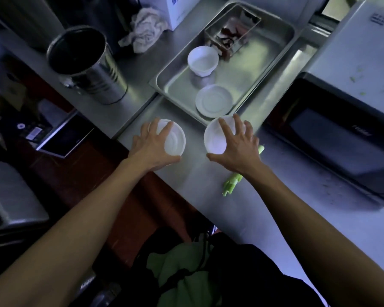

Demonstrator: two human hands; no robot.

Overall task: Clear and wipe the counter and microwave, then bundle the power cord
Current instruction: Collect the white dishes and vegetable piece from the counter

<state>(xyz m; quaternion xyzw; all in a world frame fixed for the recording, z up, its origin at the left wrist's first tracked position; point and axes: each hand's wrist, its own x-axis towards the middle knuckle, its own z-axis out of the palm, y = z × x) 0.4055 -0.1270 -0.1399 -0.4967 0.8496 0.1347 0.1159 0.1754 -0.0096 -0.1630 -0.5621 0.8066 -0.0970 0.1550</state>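
Note:
Two small white bowls sit on the steel counter (264, 218) in front of me. My left hand (151, 147) grips the left bowl (175, 140) from above, fingers over its far rim and thumb at the near rim. My right hand (237, 147) grips the right bowl (215, 138) the same way. Green vegetable scraps (231, 183) lie on the counter under my right wrist. The microwave (341, 138) stands at the right. A crumpled rag (144, 29) lies at the back. No power cord shows.
A steel tray (264, 69) behind the bowls holds a white cup (203, 60), a white saucer (214, 100) and a small steel box of dark scraps (233, 29). A tall steel pot (87, 63) stands at the back left. The counter's front edge runs diagonally by my left hand.

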